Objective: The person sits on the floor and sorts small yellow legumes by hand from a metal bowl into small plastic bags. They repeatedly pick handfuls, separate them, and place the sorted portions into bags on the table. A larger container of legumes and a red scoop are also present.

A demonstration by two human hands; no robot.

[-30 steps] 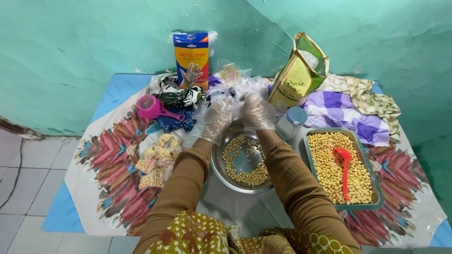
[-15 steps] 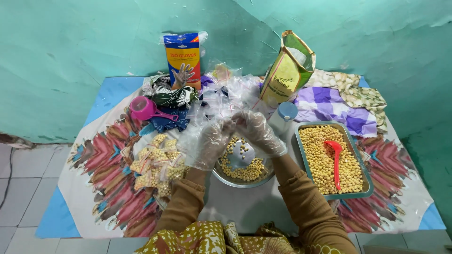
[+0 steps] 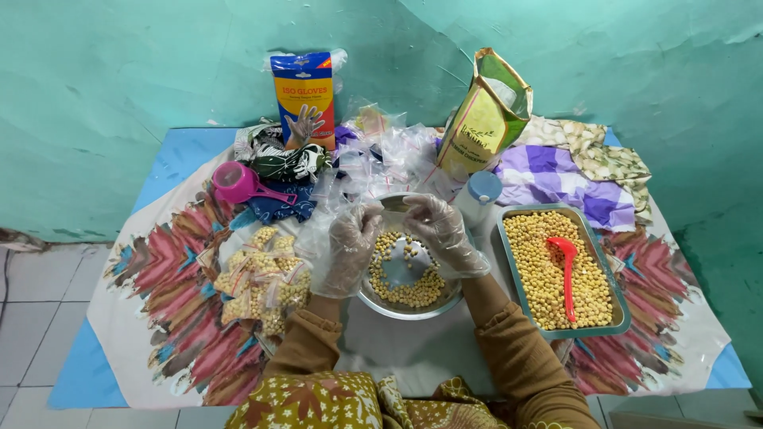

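A small clear bag [image 3: 395,205] is pinched at its top edge between the left hand [image 3: 350,248] and the right hand [image 3: 439,230], both gloved, fingers closed on the plastic. It is held just above the far rim of the steel bowl [image 3: 389,303], its long axis running left to right across the view (which way its mouth faces cannot be told). Little room is left at the sides: filled packets [image 3: 258,278] crowd the bowl's left, and the tray [image 3: 621,319] with its red scoop [image 3: 567,268] lies near on the right. Bare cloth [image 3: 413,353] lies open toward the person.
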